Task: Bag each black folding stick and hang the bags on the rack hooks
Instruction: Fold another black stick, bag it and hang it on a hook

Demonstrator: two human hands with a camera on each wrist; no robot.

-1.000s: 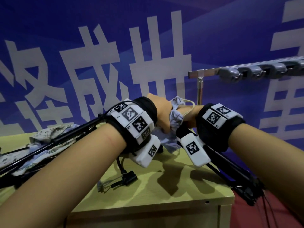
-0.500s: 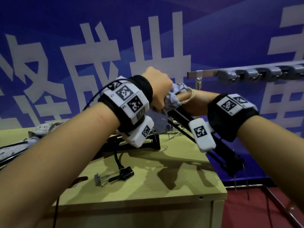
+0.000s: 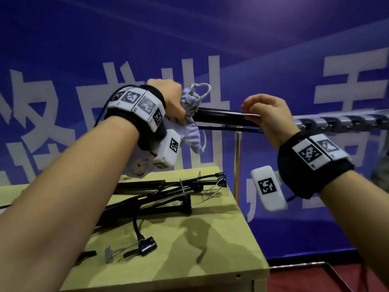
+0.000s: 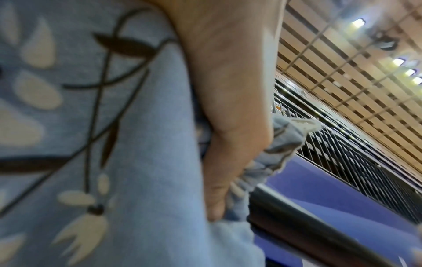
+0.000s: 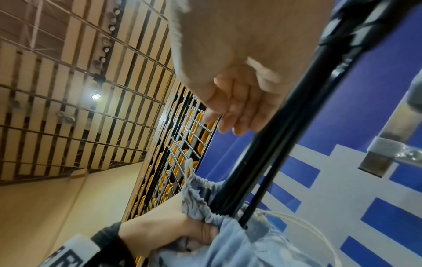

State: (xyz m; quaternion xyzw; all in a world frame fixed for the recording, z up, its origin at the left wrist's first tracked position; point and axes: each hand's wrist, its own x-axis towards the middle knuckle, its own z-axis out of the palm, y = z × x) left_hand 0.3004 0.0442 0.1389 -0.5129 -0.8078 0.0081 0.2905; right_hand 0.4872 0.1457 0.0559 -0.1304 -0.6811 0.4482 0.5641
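A black folding stick [image 3: 221, 117] lies almost level in the air, its left end inside a light blue floral drawstring bag [image 3: 190, 106]. My left hand [image 3: 170, 100] grips the gathered bag mouth around the stick; the bag's body hangs below my wrist. My right hand [image 3: 267, 116] holds the stick further right, fingers curled over it. In the left wrist view the bag cloth [image 4: 114, 162] fills the left and the stick [image 4: 308, 234] runs out at the bottom right. The right wrist view shows the stick [image 5: 262, 162] entering the bag [image 5: 228, 243].
The rack rail with grey hooks [image 3: 341, 121] runs off to the right behind my right hand, on a thin metal post [image 3: 237, 165]. More black folding sticks [image 3: 160, 199] lie tangled on the yellow-green table [image 3: 210, 260]. A small black clip on a cable [image 3: 145, 247] lies nearer me.
Both hands have risen above the table with the bag and stick. The stick has swung up to nearly level, and my right hand has slid right along it, away from the bag mouth.
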